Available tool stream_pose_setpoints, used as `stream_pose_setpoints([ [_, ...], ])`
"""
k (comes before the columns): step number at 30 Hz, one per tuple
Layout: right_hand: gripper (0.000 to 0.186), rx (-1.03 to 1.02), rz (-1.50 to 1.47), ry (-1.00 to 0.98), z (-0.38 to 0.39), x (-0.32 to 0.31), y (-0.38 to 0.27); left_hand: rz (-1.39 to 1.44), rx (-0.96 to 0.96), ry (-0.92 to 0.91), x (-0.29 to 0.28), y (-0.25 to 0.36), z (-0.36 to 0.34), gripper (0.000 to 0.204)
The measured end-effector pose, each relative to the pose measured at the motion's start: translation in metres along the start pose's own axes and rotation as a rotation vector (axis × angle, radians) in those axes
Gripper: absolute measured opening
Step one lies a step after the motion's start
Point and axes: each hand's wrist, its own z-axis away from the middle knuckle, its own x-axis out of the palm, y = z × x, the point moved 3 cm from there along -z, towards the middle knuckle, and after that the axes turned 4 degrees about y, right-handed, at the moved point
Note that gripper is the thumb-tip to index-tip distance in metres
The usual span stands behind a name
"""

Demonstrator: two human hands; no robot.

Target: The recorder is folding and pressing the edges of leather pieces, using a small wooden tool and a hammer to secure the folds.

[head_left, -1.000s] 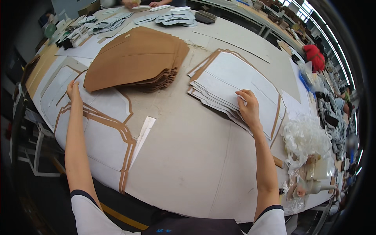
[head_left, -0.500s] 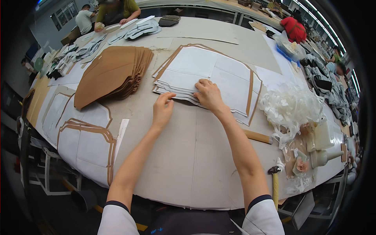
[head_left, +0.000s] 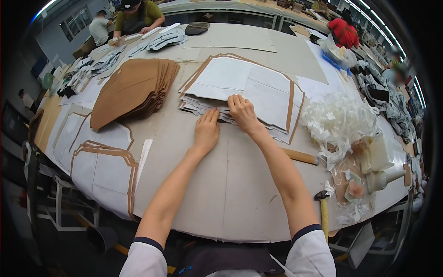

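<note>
A stack of white panels with brown borders (head_left: 261,92) lies in front of me. My right hand (head_left: 243,113) grips the near edge of the upper panels, lifting it slightly off the layers below. My left hand (head_left: 206,129) is just left of it, fingers together at the edge of the lower layers, its fingertips partly hidden there. A thick pile of brown pieces (head_left: 129,90) lies to the left, with more brown-edged white panels (head_left: 106,173) at the table's near-left side.
At right are white strips (head_left: 339,120), a wooden bar (head_left: 297,156), a hammer (head_left: 324,212), plastic containers (head_left: 380,154) and a blue tray (head_left: 333,60). Pale cut pieces (head_left: 166,39) lie at the back. Co-workers (head_left: 136,18) and a person in red (head_left: 343,32) work beyond.
My left hand has left the panels at the left and moved right to the middle stack. My right hand has drawn up the edge of its upper panels. The camera view has shifted.
</note>
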Motion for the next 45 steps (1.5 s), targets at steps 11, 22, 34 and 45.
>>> stream_pose_setpoints([
  [11, 0.025, 0.051, -0.025, 0.211, -0.094, -0.184, 0.038, 0.691, -0.404, -0.034, -0.039, -0.024, 0.001, 0.043],
  [22, 0.039, -0.101, -0.393, -0.449, 0.097, -0.371, -0.182, 1.747, -1.020, -0.577, -0.135, -0.064, 0.081, 0.080],
  [34, 0.022, 0.527, -0.648, -0.402, 0.118, -0.243, -0.077, 0.519, -0.311, -1.001, -0.075, 0.024, 0.002, 0.039],
  [45, 0.016, 0.662, -0.841, -0.616, 0.112, -0.141, -0.034, 0.559, -0.035, -0.736, -0.044, 0.081, 0.025, 0.022],
])
